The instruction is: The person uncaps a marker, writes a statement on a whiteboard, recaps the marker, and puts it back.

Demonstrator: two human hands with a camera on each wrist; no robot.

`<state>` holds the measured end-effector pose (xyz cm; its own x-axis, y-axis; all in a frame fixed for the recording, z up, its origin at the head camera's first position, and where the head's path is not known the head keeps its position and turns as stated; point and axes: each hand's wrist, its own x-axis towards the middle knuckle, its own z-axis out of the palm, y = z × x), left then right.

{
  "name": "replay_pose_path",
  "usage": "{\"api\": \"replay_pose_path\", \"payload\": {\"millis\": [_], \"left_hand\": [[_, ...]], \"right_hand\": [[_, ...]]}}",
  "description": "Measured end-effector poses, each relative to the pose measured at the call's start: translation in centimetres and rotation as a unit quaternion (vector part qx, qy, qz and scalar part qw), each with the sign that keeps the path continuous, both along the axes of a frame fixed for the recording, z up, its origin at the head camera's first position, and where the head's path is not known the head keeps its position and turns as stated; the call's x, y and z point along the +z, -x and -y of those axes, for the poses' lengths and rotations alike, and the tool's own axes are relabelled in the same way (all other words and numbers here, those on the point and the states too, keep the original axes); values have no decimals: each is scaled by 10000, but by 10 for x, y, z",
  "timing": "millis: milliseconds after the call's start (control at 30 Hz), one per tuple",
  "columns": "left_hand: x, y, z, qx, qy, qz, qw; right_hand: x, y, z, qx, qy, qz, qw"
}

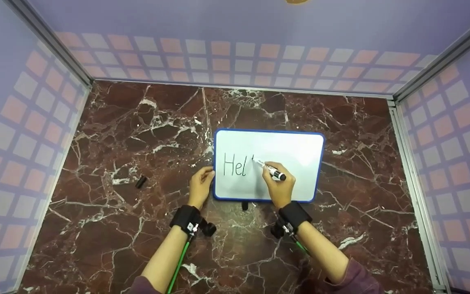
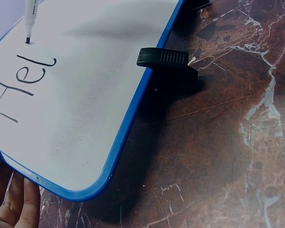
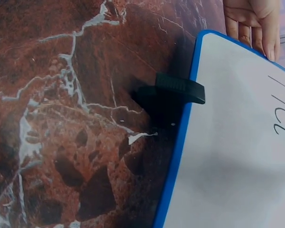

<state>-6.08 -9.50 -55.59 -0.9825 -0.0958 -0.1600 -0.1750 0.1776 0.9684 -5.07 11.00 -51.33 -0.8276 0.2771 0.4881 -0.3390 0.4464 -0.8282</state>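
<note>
A whiteboard [image 1: 235,188] with a blue frame lies on the marbled surface, with "Hel" and the start of another stroke in black on it. My right hand [image 1: 282,190] pinches a black-and-white marker [image 1: 276,173] over the board's middle. In the left wrist view, the marker [image 2: 31,19] has its dark tip at the fresh stroke. At the board's left edge, my left hand [image 1: 200,184] holds the frame, fingers at its underside and thumb at the rim. My right hand is outside both wrist views.
A black marker cap [image 1: 141,181] lies to the left of the board. One dark clip [image 2: 162,58] sits on the board's near edge. Purple walls with pink and white squares [image 1: 220,62] stand around the back and sides, with metal rails [image 1: 416,196] along their bases.
</note>
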Motion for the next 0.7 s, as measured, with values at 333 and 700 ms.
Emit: {"api": "replay_pose_path", "payload": {"millis": [333, 700], "left_hand": [[-6, 2, 0, 35, 30, 30, 10000], [-23, 5, 3, 21, -9, 83, 10000]], "right_hand": [[-7, -7, 0, 60, -160, 30, 9998], [-15, -19, -1, 226, -362, 240, 9988]]}}
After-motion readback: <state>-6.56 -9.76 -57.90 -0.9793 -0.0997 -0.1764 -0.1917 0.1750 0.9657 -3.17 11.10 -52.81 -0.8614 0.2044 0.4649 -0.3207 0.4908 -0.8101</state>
